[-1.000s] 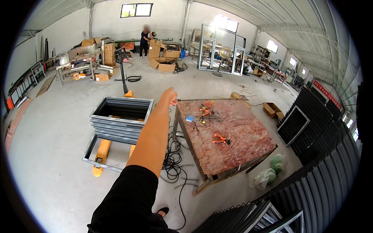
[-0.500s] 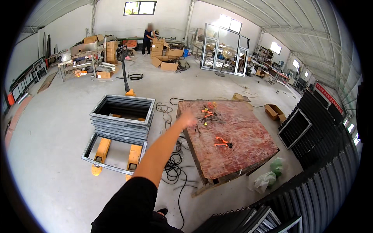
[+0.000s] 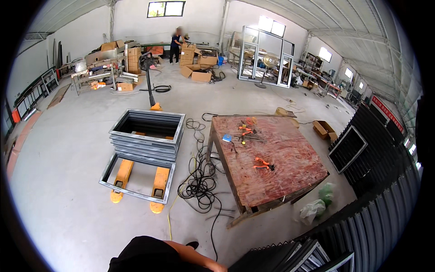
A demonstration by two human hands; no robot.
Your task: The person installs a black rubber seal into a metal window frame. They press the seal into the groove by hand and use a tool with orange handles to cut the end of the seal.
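My left forearm point(image 3: 195, 256) crosses the lower edge from a black sleeve point(image 3: 147, 256); the hand itself is cut off by the edge. My right hand is outside the picture. Ahead stands a worktable with a worn reddish top point(image 3: 290, 154). Near its left edge lies a small blue object point(image 3: 227, 138), too small to name. Orange-handled pliers point(image 3: 246, 130) and thin dark rods point(image 3: 256, 138) are beside it. Another orange-handled pair of pliers point(image 3: 262, 164) lies around the tabletop's middle. Neither hand touches any of these.
Grey rectangular frames point(image 3: 145, 145) are stacked on a yellow pallet truck point(image 3: 121, 177) at left. Tangled black cable point(image 3: 199, 190) lies between stack and table. Dark frames point(image 3: 362, 217) line the right side. Plastic bags point(image 3: 312, 211) sit by the table. A person point(image 3: 175, 46) stands far back.
My left hand has withdrawn from the table's left edge, down out of the picture. The blue object now shows where the hand was. The view has shifted slightly.
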